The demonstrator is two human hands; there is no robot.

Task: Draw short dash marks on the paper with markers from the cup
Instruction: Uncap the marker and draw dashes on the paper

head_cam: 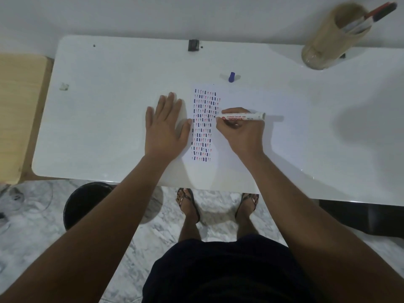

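Observation:
A white sheet of paper lies in the middle of the white table, covered with several columns of short blue and red dash marks. My right hand grips a white marker with red print, its tip touching the paper at the right edge of the marks. My left hand lies flat, fingers spread, on the table beside the paper's left edge. A blue marker cap rests just beyond the paper. The tan cup at the far right holds more markers.
A small black object sits at the table's far edge. A pale scrap lies at the left. A wooden surface adjoins the table's left. Below the near edge stand a black bin and my sandalled feet.

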